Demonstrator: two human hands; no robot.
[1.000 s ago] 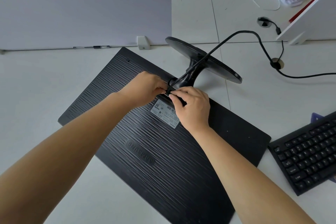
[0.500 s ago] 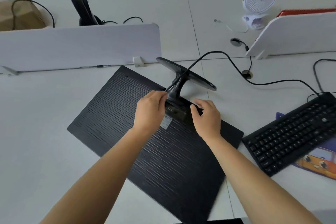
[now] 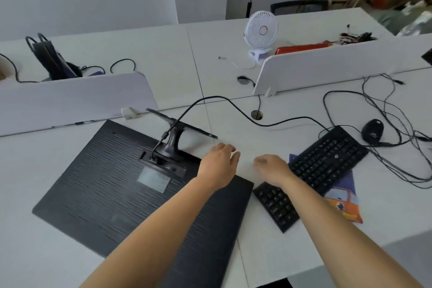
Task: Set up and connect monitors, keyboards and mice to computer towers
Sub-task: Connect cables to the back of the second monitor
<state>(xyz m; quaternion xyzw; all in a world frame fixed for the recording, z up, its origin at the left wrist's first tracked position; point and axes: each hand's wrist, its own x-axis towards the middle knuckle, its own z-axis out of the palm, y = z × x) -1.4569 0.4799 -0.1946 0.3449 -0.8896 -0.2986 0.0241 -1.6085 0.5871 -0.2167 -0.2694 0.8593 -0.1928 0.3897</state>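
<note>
Monitor [image 3: 117, 194]: face down on the desk [image 3: 46, 252], back up, stand [image 3: 174, 138] fitted and tilting away
Cable [image 3: 233, 103]: one end in the port recess beside the stand neck; runs right towards the keyboard [image 3: 327, 161]
Left hand [image 3: 218, 163]: over the monitor's right edge, fingers loose, holding nothing
Right hand [image 3: 272, 168]: just beside it, apart, over the keyboard's near end, also empty
Step, judged: plugging looks finished; raising the monitor likely next
Method: grip both side edges, not the neck; keep the cable slack, clear of the mouse [image 3: 372, 129]
Hidden: screen side; no tower in view; cable's far end lost behind the keyboard
Unclear: plug depth in the dark recess; label [image 3: 153, 179] blurred
</note>
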